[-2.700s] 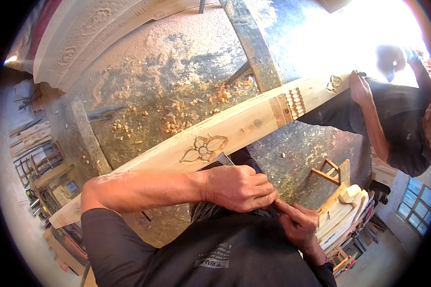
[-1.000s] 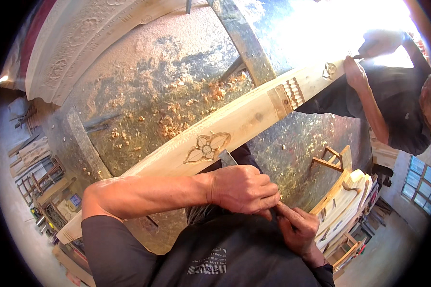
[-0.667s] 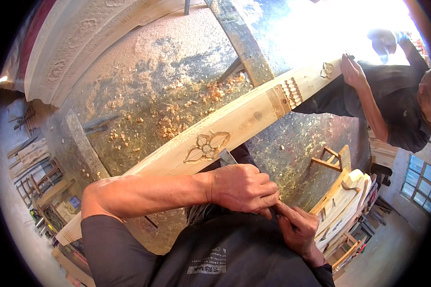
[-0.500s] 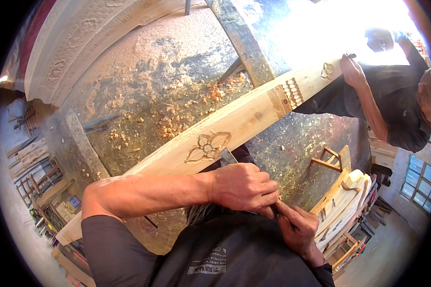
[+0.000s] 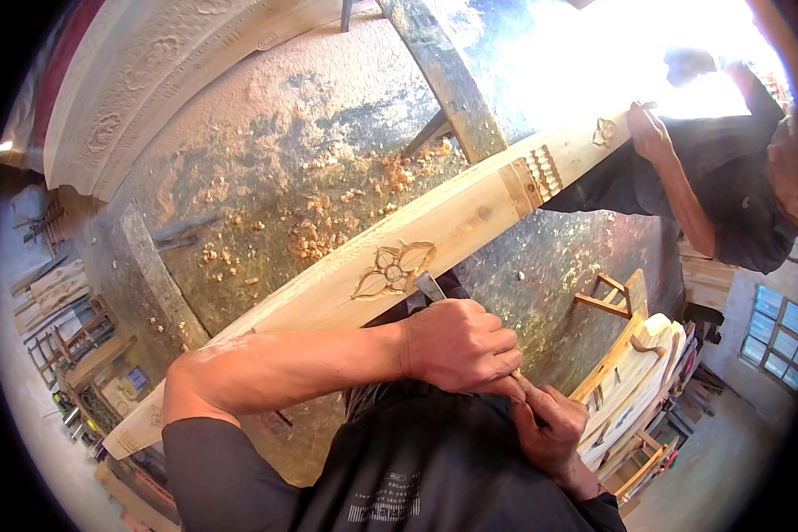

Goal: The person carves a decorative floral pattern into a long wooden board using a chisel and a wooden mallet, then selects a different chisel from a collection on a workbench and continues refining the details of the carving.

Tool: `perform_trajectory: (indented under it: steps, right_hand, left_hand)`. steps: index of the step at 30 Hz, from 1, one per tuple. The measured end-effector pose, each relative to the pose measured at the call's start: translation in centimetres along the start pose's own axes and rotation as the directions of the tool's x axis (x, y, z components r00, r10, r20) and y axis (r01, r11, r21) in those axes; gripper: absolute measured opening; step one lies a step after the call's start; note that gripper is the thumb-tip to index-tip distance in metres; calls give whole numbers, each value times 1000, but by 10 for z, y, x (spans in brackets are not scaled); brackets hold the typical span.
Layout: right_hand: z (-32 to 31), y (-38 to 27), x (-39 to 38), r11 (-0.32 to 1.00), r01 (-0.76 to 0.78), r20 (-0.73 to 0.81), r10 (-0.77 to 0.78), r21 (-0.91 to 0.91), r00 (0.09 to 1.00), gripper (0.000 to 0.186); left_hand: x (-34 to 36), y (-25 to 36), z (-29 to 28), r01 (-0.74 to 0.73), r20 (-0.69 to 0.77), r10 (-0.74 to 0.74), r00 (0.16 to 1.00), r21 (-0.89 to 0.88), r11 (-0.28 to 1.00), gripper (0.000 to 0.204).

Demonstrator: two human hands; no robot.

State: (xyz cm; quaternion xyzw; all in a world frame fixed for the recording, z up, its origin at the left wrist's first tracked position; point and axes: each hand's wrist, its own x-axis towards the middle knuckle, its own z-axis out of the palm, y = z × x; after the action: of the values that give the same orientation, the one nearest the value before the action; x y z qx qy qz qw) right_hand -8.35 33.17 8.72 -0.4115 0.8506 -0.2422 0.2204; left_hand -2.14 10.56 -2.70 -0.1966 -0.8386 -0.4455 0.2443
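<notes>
A long pale wooden board (image 5: 452, 226) slants across the view, carved with a four-petalled flower (image 5: 394, 269). At the flower's right-hand side, the flat metal blade of a wood chisel (image 5: 429, 286) meets the board's near edge. My left hand (image 5: 463, 344) is closed around the chisel just behind the blade, its forearm lying across the board's lower left part. Behind it, my right hand (image 5: 548, 427) grips the rear end of the handle, most of which the fingers hide.
Wood shavings (image 5: 319, 239) litter the worn floor. A co-worker's hand (image 5: 650, 133) rests at the board's far end. A wooden bench (image 5: 443, 75) stands under the board. A large carved panel (image 5: 142, 80) is at upper left; at right, a wooden piece (image 5: 634, 381) carries several tools.
My left forearm and fist have shifted slightly right, the elbow uncovering more of the board's lower left end. The chisel blade stays beside the flower, still gripped by both hands.
</notes>
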Motion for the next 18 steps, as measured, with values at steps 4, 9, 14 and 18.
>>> perform_trajectory:
  steps: [4, 9, 14, 18]
  right_hand:
    - [12, 3, 1, 1000, 8, -42, -7, 30, 999, 33]
    - [14, 1, 1, 996, -8, -59, 13, 92, 998, 35]
    - [10, 8, -3, 993, 23, -78, -14, 118, 997, 46]
    - [3, 16, -12, 993, -14, -4, 15, 120, 1000, 49]
  left_hand:
    - [-2, -2, -3, 30, 66, -31, 997, 20, 999, 45]
    - [-3, -5, -4, -16, 48, 14, 999, 35, 999, 47]
    - [4, -4, -10, -205, -38, 210, 977, 102, 973, 46]
    - [-2, -3, -1, -196, 40, 193, 980, 86, 977, 46]
